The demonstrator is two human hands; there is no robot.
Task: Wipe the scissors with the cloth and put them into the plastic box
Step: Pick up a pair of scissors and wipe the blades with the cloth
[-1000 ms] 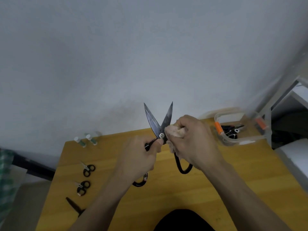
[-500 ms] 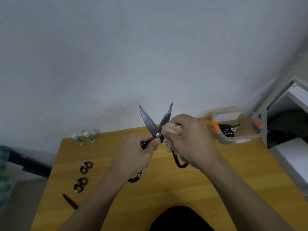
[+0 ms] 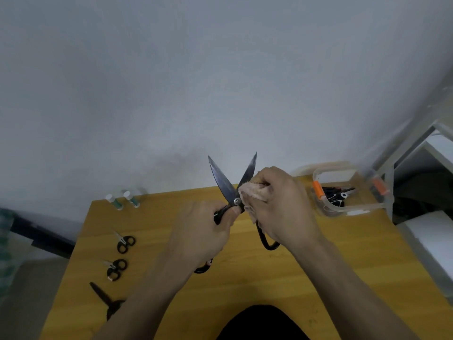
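Left hand (image 3: 203, 231) grips big scissors (image 3: 232, 190) handle, right hand (image 3: 282, 204) squeezes cloth (image 3: 255, 193) | cloth still rubbing near the pin, blades open | clear plastic box (image 3: 353, 207) waits, right.

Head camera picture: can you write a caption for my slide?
Left hand holds open scissors while right hand wipes them with a cloth, box nearby.

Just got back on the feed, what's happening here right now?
A person holds large black-handled scissors upright over the wooden table, blades spread. The left hand grips one handle; the right hand presses a crumpled beige cloth against a blade near the pivot. The clear plastic box at the back right already holds scissors. Three smaller black scissors lie on the left.
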